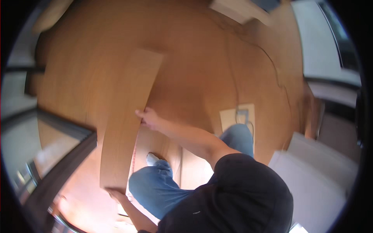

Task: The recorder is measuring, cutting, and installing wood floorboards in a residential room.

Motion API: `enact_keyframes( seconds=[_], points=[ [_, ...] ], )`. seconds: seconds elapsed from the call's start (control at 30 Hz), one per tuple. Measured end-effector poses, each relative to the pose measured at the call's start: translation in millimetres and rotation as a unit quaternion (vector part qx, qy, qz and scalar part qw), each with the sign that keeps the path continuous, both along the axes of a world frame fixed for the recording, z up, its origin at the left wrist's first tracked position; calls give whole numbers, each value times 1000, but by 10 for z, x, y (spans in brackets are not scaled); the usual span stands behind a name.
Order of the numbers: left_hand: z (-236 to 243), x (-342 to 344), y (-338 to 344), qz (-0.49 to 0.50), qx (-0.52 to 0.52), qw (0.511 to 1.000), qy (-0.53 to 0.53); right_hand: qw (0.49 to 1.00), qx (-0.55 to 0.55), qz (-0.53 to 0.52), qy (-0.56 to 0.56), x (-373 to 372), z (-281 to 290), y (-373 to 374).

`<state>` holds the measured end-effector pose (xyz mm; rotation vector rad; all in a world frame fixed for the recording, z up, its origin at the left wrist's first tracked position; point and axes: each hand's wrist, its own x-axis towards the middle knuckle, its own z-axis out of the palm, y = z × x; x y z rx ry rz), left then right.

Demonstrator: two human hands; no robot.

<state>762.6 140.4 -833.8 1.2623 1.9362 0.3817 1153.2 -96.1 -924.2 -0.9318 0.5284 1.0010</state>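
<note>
Long, flat, light-brown wooden board (125, 120) held in front and to the left of a person in a black short-sleeved top (229, 198) and blue denim trousers (155, 190). Its long axis runs away from the wearer, the far end leaning slightly to the right; the near end points back toward the body. The broad face is smooth, with faint lengthwise grain; the outline is a narrow rectangle with straight-cut ends, its sides bowed by the lens. The right hand (149, 118) pinches the board's right edge near mid-length, a digit showing along the upper face. The left hand (115, 194) is at the near end, bent around its edge; its fingers are largely hidden, so their exact grip cannot be told. The board thus lies left of the right hand and extends forward from the left.

Surroundings, relative to the board: beneath and beyond, a brown floor (190, 73); to the left, a dark, straight-edged frame (70, 163), blurred; right of the near half, a light grey sock (152, 158); farther right, a pale tan rectangular sheet (227, 118) bearing a small grey angular part (243, 112) and a thin dark cable (276, 72).
</note>
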Motion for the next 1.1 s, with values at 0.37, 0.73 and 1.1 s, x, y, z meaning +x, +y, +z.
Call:
enact_keyframes(
  seconds=[0.37, 0.73, 1.1],
  points=[
    [3281, 1730, -425, -639, 45, 702, 311, 991, 42, -81, -97, -63, 4783, -2831],
    [6834, 4972, -4785, -853, -87, 492, -148, 946, -46, -96, -306, 10, 8610, -5499],
    [6209, 6284, -6849, -809, -325, 489, -40, 827, -497, -94, -247, -249, 7836, -7808]
  ],
)
